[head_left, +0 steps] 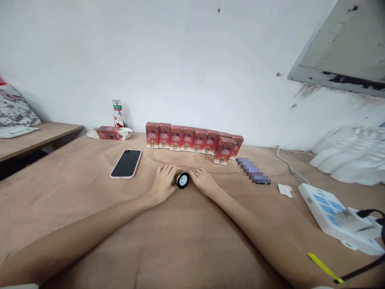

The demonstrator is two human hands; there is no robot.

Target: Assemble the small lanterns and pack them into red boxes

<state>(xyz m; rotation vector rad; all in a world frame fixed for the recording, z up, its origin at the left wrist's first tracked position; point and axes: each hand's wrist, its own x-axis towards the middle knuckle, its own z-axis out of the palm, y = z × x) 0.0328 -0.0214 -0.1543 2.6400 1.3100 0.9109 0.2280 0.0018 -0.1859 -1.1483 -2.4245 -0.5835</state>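
Observation:
A small round jar (182, 180) with a gold rim and a white face lies on its side on the wooden table (180, 241). My left hand (164, 184) rests flat on the table just left of the jar, fingers stretched out and touching it. My right hand (204, 181) lies flat on the jar's other side, fingers also extended toward it. Behind them a row of several red boxes (192, 140) stands along the wall.
A phone (126, 163) in a pink case lies face up at the left. One red box (110, 133) lies flat on white wrapping, beside a small packet (117, 113). At the right sit a blurred item (253, 171), a white device (337, 216), cable and white foam trays (351, 154).

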